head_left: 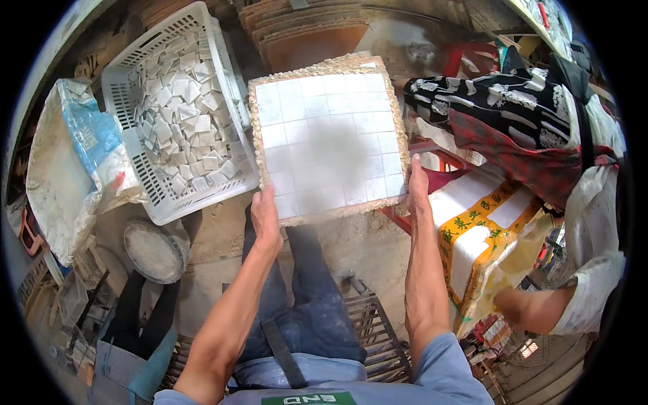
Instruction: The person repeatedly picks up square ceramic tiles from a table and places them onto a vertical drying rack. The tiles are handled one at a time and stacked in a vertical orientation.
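Note:
Between my two hands is a square board (378,145) faced with white square tiles laid in a grid, its edges rough, crumbly and tan. It is held up in front of me above my legs. My left hand (265,212) grips the lower left edge, thumb on the rim. On the right edge, near the lower corner, my right hand (418,185) grips with its thumb up along the side. The fingers of both hands are mostly hidden beneath the board. A grey blurred patch covers the middle of the tiled face. Another board's corner shows behind its far edge.
At the left stands a white slotted plastic basket (209,199) of loose tiles (182,91), beside a sack (88,128) and a dusty round bucket (154,250). Stacked boards (297,30) lie behind. A taped foam box (466,223) and a person's patterned clothing (513,101) are close at right.

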`<state>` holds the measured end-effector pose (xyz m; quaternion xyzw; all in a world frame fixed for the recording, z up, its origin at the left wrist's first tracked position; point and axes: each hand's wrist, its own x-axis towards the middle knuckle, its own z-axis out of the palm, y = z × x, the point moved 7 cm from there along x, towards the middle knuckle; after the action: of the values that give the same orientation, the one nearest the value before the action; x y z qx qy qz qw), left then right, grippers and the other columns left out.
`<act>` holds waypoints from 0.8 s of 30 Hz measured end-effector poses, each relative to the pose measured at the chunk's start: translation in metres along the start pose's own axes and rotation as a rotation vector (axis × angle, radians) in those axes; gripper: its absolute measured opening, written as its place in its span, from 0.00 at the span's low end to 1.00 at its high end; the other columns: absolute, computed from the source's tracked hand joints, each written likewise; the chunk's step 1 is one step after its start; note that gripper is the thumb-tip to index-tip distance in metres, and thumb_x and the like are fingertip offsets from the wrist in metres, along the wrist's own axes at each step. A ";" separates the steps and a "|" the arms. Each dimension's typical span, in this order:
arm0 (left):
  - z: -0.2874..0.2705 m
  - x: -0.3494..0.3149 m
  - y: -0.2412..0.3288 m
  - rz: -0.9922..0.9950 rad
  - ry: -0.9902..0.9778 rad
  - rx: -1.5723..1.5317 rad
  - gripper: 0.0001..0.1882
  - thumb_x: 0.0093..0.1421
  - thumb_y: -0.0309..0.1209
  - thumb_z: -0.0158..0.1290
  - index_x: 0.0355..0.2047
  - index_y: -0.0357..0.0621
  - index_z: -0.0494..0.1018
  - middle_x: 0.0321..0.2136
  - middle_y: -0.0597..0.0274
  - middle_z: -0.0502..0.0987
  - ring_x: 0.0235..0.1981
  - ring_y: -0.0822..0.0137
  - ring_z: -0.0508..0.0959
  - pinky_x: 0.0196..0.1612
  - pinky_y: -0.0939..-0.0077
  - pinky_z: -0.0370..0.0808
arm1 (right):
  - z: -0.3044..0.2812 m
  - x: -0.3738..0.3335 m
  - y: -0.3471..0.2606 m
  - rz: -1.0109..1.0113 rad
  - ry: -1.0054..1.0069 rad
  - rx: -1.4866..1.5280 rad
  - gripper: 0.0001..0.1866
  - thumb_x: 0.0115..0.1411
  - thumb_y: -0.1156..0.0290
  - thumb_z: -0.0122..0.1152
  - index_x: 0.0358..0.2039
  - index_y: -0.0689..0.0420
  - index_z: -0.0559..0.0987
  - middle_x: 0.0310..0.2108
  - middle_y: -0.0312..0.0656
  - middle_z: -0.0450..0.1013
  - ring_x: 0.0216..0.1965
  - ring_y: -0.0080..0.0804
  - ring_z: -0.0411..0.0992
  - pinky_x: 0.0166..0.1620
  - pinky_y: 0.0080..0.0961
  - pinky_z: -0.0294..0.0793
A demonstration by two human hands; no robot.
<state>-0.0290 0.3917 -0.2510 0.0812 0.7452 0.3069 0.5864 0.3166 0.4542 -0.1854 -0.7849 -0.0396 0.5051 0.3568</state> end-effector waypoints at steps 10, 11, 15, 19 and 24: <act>-0.044 -0.056 0.089 0.116 0.162 -0.093 0.27 0.59 0.45 0.43 0.44 0.29 0.70 0.40 0.55 0.74 0.39 0.66 0.73 0.43 0.74 0.68 | -0.044 -0.032 0.079 -0.286 0.244 0.294 0.22 0.61 0.54 0.46 0.31 0.63 0.75 0.32 0.36 0.69 0.34 0.23 0.64 0.38 0.23 0.64; -0.061 -0.061 0.092 0.166 0.179 0.018 0.28 0.59 0.46 0.42 0.45 0.29 0.69 0.42 0.55 0.74 0.38 0.65 0.74 0.44 0.74 0.68 | -0.042 -0.058 0.091 -0.230 0.280 0.274 0.22 0.61 0.55 0.46 0.33 0.65 0.74 0.34 0.39 0.69 0.36 0.24 0.65 0.40 0.23 0.64; -0.097 -0.100 0.104 0.042 0.091 0.107 0.27 0.61 0.44 0.41 0.45 0.28 0.69 0.40 0.54 0.74 0.38 0.65 0.74 0.44 0.74 0.68 | -0.052 -0.162 0.145 0.015 0.442 0.197 0.24 0.61 0.55 0.46 0.35 0.70 0.73 0.35 0.42 0.69 0.37 0.27 0.64 0.42 0.26 0.64; -0.125 -0.116 0.072 0.031 -0.106 0.234 0.26 0.61 0.44 0.39 0.43 0.28 0.70 0.38 0.54 0.74 0.36 0.65 0.74 0.41 0.74 0.68 | -0.074 -0.251 0.221 0.162 0.592 0.376 0.25 0.60 0.55 0.48 0.34 0.71 0.73 0.33 0.42 0.69 0.36 0.28 0.64 0.40 0.28 0.64; -0.121 -0.134 0.021 0.037 -0.214 0.713 0.28 0.59 0.47 0.40 0.41 0.30 0.72 0.36 0.57 0.75 0.34 0.64 0.73 0.40 0.71 0.68 | -0.110 -0.357 0.344 0.409 0.865 0.481 0.25 0.59 0.55 0.49 0.33 0.71 0.75 0.33 0.46 0.71 0.35 0.32 0.66 0.39 0.30 0.64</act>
<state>-0.1061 0.3005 -0.1142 0.3255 0.7381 0.0283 0.5903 0.1302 -0.0093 -0.0935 -0.8092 0.3816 0.1896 0.4046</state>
